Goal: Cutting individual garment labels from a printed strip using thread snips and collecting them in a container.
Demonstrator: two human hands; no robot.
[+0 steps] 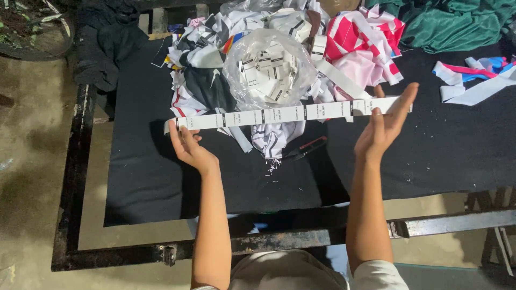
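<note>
A long white strip of printed labels (279, 114) is stretched level above the black table (150, 177). My left hand (187, 145) pinches its left end. My right hand (388, 123) holds the right end against its raised fingers, palm facing left. Just behind the strip stands a clear plastic bag (269, 67) filled with cut white labels. A small pair of thread snips with red handles (309, 147) lies on the table below the strip, between my hands. Tiny white scraps (273, 167) lie near them.
A heap of cloth pieces in white, black and pink (355, 45) fills the back of the table. Green fabric (457, 24) lies at the back right, coloured strips (473, 78) at the right. Dark cloth (102, 48) hangs at the left corner. A metal frame (161, 251) edges the table.
</note>
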